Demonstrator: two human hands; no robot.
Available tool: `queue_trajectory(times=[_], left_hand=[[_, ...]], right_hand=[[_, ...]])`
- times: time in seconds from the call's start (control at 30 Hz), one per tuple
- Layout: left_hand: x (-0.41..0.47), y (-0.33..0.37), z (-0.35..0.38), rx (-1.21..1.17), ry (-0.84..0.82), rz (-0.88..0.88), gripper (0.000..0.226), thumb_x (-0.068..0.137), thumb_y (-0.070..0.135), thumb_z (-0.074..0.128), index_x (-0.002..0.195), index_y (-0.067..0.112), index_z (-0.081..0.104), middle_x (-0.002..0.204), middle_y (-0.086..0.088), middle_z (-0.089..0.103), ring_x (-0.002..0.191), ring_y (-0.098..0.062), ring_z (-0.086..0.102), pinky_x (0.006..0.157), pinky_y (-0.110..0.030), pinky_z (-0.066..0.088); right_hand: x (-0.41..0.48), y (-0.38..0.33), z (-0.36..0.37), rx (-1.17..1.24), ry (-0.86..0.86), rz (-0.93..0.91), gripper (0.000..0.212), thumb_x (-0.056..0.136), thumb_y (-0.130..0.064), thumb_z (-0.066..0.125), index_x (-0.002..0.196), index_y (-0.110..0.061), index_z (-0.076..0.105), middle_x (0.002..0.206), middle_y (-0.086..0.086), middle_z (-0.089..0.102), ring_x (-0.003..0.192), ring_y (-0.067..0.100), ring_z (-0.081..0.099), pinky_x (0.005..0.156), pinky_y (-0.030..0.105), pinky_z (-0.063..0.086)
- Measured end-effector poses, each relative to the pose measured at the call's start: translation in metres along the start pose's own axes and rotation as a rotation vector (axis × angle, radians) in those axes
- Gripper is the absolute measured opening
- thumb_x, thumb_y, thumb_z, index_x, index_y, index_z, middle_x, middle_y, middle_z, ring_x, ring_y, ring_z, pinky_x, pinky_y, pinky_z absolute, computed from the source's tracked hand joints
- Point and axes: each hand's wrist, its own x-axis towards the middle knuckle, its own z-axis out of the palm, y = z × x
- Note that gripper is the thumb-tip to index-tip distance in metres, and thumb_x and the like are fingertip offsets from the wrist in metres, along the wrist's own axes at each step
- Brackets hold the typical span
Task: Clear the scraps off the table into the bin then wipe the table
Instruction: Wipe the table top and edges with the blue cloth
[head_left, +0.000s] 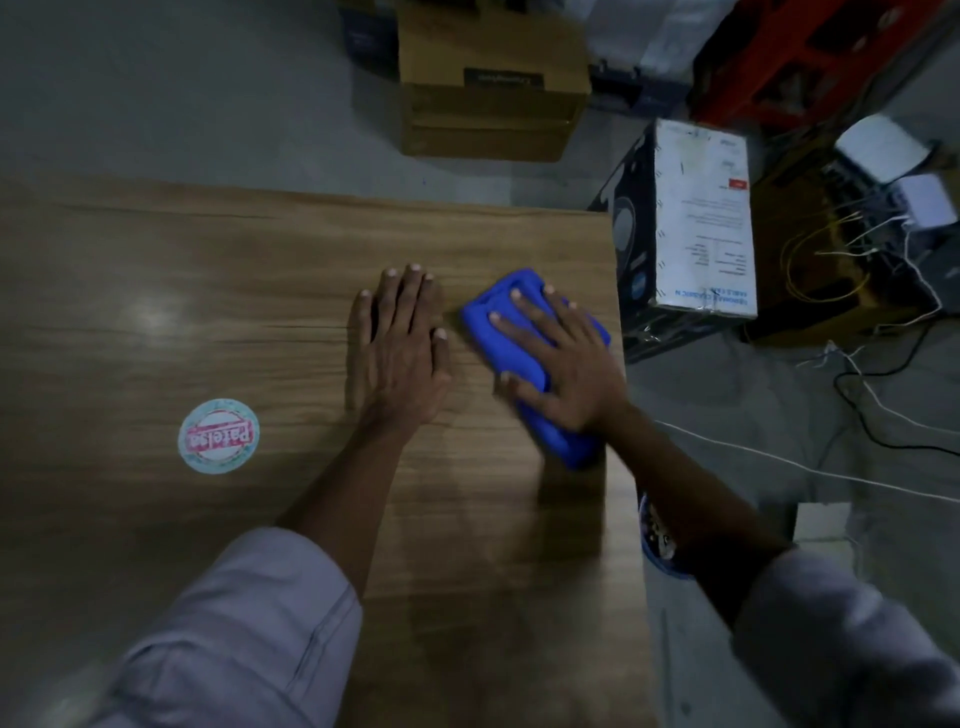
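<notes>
Grey sleeve (249, 639) nearest; round sticker (218, 436) on table (156, 260), cardboard box (488, 104) beyond.

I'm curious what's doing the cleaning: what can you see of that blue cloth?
The cloth is bright blue, soft-looking, bunched into a thick oblong pad. It lies on the wooden table near its right edge, set at a slant. The right hand presses on it with straight, spread fingers; the left hand lies apart.

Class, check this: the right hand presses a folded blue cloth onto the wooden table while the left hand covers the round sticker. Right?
No. In the head view the left hand lies flat on the bare wooden table, apart from the round sticker; the right hand presses the folded blue cloth.
</notes>
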Motion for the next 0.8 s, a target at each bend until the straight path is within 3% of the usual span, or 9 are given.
queue_trajectory(times=[0.13, 0.27, 0.33, 0.43, 0.57, 0.7, 0.8], left_hand=[[0.0, 0.0, -0.004, 0.005, -0.018, -0.008, 0.064, 0.1, 0.035, 0.025, 0.161, 0.016, 0.02, 0.169, 0.0, 0.015, 0.157, -0.021, 0.008, 0.126, -0.049, 0.008], [0.0, -0.002, -0.002, -0.016, -0.005, 0.006, 0.063, 0.1, 0.035, 0.026, 0.161, 0.016, 0.022, 0.169, -0.001, 0.017, 0.157, -0.022, 0.01, 0.126, -0.05, 0.009], [0.0, -0.002, -0.002, -0.011, 0.008, 0.006, 0.065, 0.099, 0.036, 0.025, 0.16, 0.015, 0.024, 0.168, -0.001, 0.02, 0.156, -0.022, 0.012, 0.125, -0.05, 0.011], [-0.001, -0.003, -0.001, 0.005, -0.003, 0.014, 0.066, 0.096, 0.034, 0.022, 0.16, 0.015, 0.025, 0.168, -0.001, 0.02, 0.156, -0.022, 0.013, 0.125, -0.05, 0.012], [0.0, 0.0, -0.001, 0.007, -0.005, 0.005, 0.065, 0.097, 0.034, 0.023, 0.159, 0.016, 0.026, 0.168, -0.001, 0.021, 0.156, -0.021, 0.013, 0.125, -0.05, 0.013], [-0.002, -0.002, -0.002, 0.002, -0.008, 0.002, 0.064, 0.1, 0.037, 0.024, 0.16, 0.016, 0.023, 0.169, 0.0, 0.019, 0.156, -0.02, 0.011, 0.126, -0.049, 0.011], [-0.003, -0.003, -0.002, 0.016, -0.007, 0.01, 0.063, 0.101, 0.036, 0.024, 0.16, 0.016, 0.022, 0.169, 0.0, 0.018, 0.156, -0.02, 0.01, 0.126, -0.049, 0.01]], right_hand=[[0.057, 0.048, -0.02, 0.043, 0.011, 0.278, 0.076, 0.095, -0.072, 0.026, 0.162, -0.037, 0.019, 0.171, -0.001, 0.013, 0.158, 0.032, 0.002, 0.126, 0.057, 0.009], [0.074, 0.036, -0.016, 0.045, 0.033, 0.411, 0.075, 0.096, -0.071, 0.023, 0.162, -0.037, 0.014, 0.172, -0.001, 0.007, 0.157, 0.034, -0.002, 0.126, 0.055, 0.004], [0.053, 0.006, -0.007, 0.041, 0.028, 0.336, 0.072, 0.099, -0.067, 0.025, 0.163, -0.035, 0.013, 0.172, 0.001, 0.006, 0.157, 0.034, -0.002, 0.126, 0.058, 0.005], [0.001, -0.034, 0.005, 0.013, -0.025, 0.064, 0.07, 0.1, -0.063, 0.031, 0.162, -0.034, 0.018, 0.172, 0.0, 0.01, 0.158, 0.03, -0.003, 0.127, 0.055, 0.005], [-0.002, -0.014, -0.002, 0.001, -0.063, -0.076, 0.07, 0.1, -0.065, 0.035, 0.161, -0.036, 0.022, 0.171, -0.002, 0.015, 0.159, 0.026, 0.001, 0.127, 0.051, 0.006], [0.048, 0.028, -0.011, 0.035, 0.0, 0.189, 0.07, 0.099, -0.068, 0.028, 0.161, -0.037, 0.02, 0.171, -0.003, 0.013, 0.158, 0.029, 0.002, 0.125, 0.06, 0.009], [0.061, 0.034, -0.008, 0.04, 0.038, 0.324, 0.069, 0.101, -0.068, 0.025, 0.162, -0.037, 0.017, 0.171, -0.004, 0.01, 0.158, 0.029, -0.001, 0.127, 0.055, 0.004]])
